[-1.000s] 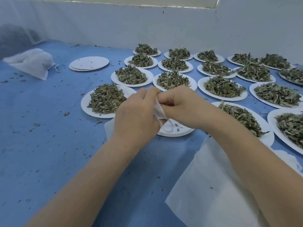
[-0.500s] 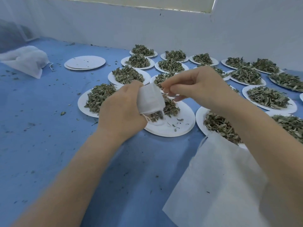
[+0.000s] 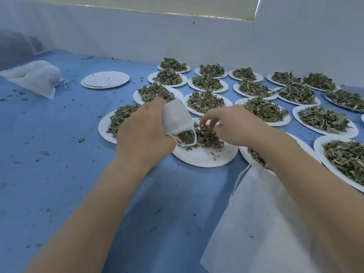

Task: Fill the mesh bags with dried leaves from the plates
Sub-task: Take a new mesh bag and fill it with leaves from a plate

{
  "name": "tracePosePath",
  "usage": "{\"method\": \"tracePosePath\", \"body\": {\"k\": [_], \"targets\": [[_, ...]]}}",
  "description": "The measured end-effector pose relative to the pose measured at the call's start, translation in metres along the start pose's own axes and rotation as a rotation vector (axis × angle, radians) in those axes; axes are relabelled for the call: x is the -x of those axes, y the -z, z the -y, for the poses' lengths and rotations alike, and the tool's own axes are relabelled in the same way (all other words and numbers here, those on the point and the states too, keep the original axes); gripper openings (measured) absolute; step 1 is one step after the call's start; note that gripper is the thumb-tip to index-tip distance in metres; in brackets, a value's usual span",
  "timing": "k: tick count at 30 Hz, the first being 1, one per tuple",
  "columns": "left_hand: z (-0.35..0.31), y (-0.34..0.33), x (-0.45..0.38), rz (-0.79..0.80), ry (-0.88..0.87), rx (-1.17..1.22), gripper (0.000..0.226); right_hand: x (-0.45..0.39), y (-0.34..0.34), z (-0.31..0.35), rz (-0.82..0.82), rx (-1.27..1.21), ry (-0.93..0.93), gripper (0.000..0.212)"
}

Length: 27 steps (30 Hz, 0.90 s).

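Partly, left hand hides mesh bag; mouth unclear.

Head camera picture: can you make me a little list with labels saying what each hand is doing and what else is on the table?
left hand: grips a small white mesh bag, mouth tipped down over the plate
right hand: fingers curled into the dried leaves, gathering them
nearest plate: white, partly bare, leaves heaped at its far side
other plates: many, each heaped with dried leaves
stack of empty plates: far left
filled bags: far left edge
flat white bag: near right
table: blue, leaf crumbs scattered
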<state>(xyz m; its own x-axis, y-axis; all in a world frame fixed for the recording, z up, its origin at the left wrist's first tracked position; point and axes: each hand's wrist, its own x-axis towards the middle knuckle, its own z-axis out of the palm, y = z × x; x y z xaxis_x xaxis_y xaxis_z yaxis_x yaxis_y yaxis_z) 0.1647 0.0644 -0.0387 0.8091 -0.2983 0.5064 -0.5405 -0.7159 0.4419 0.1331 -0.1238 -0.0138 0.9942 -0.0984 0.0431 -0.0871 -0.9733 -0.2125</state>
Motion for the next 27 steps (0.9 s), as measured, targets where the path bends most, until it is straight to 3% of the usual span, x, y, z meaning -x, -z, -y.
{"method": "tracePosePath", "body": {"k": [4, 8, 12, 16, 18, 27], "targets": [[-0.004, 0.004, 0.0, -0.011, 0.008, -0.008, 0.042, -0.011, -0.003, 0.005, 0.115, 0.103, 0.043, 0.062], [-0.005, 0.004, 0.0, 0.021, 0.022, -0.042, 0.038, -0.008, -0.007, 0.001, 0.22, 0.119, 0.03, 0.054], [-0.004, 0.003, 0.0, 0.044, 0.036, -0.062, 0.038, 0.004, 0.0, -0.01, 0.089, -0.03, -0.001, 0.037], [-0.005, 0.002, 0.002, 0.104, 0.032, -0.094, 0.038, 0.004, -0.008, -0.014, 0.092, 0.072, -0.039, 0.047], [-0.006, 0.0, 0.004, 0.136, 0.021, -0.111, 0.035, 0.003, -0.014, -0.014, 0.062, 0.061, -0.02, 0.04], [-0.006, -0.002, 0.005, 0.153, -0.007, -0.176, 0.034, 0.007, -0.007, -0.016, -0.253, -0.156, 0.046, 0.023]]}}
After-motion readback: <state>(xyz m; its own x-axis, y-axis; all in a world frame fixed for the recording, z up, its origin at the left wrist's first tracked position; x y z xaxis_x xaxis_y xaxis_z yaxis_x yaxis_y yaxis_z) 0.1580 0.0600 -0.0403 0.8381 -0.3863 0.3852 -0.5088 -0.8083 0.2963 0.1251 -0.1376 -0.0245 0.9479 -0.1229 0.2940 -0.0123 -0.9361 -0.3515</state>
